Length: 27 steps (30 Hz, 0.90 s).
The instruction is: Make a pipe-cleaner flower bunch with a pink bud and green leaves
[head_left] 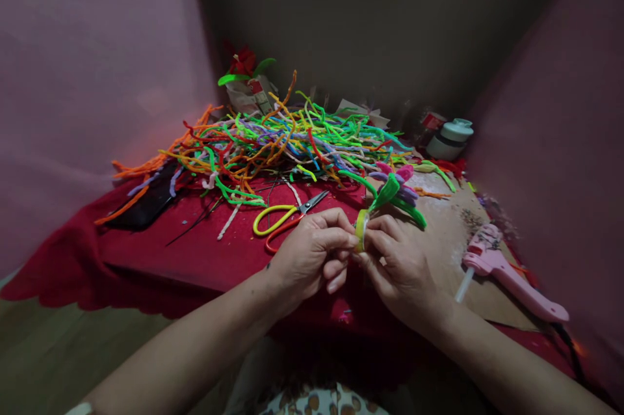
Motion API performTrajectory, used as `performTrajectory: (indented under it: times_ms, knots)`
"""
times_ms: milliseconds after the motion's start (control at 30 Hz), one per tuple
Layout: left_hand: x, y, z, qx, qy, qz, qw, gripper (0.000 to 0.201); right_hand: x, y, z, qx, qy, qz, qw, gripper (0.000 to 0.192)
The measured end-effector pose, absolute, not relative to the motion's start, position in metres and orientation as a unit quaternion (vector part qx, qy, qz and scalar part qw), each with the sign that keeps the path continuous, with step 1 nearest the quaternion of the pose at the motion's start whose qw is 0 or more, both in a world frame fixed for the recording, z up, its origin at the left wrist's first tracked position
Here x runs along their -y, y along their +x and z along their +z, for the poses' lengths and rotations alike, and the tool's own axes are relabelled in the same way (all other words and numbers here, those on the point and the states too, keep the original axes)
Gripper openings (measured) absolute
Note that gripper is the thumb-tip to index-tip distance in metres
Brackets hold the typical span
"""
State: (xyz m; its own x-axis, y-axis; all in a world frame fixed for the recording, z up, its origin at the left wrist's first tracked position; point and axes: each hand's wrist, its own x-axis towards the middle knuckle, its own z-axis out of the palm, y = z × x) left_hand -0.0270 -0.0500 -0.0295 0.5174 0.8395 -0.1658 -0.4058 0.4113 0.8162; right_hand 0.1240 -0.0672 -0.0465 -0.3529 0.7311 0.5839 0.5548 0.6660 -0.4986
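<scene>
Head view. The left hand [312,252] and the right hand [397,265] meet above the near edge of the worktop [195,252], which is covered in red cloth. Both hands are closed, fingertips pinching a small roll of green tape [361,229] that stands on edge between them, touching both. The right hand also carries a pipe-cleaner flower [397,190]: its green stem and leaves rise from the fingers, with pink and purple petals just beyond the tape. Whether the tape is joined to the stem cannot be told.

Just beyond the left hand lie scissors [287,216] with yellow and orange handles, blades pointing away. Further beyond both hands spreads a loose heap of coloured pipe cleaners [273,142]. Past the heap stands a finished red flower [244,67]. To the right of the right hand, on a brown board [448,246], rests a pink glue gun [507,275], nozzle toward the person. Well beyond the right hand stands a white jar [451,137].
</scene>
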Motion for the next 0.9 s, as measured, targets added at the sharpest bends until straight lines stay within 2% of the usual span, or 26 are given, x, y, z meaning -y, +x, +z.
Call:
performTrajectory:
  times_ms: [267,333,400,467,533,900]
  knots:
    - [0.053,-0.031,-0.031,-0.315,0.41,0.396,0.759,0.006,0.066,0.124,-0.045,0.819,-0.397,0.095,0.403,0.012]
    - [0.056,-0.034,-0.029,-0.364,0.486,0.41,0.681,0.007,0.065,0.123,-0.044,0.82,-0.404,0.09,0.395,0.008]
    - [0.059,-0.037,-0.026,-0.4,0.588,0.443,0.545,0.009,0.065,0.123,-0.042,0.821,-0.412,0.087,0.385,0.006]
    - [0.06,-0.041,-0.025,-0.394,0.682,0.465,0.404,0.007,0.066,0.123,-0.042,0.824,-0.418,0.089,0.372,0.007]
    - [0.059,-0.043,-0.026,-0.365,0.747,0.459,0.313,0.006,0.067,0.124,-0.042,0.828,-0.416,0.097,0.362,0.007]
    - [0.046,-0.04,-0.039,-0.277,0.851,0.435,0.097,0.008,0.068,0.127,-0.043,0.83,-0.364,0.164,0.388,0.007]
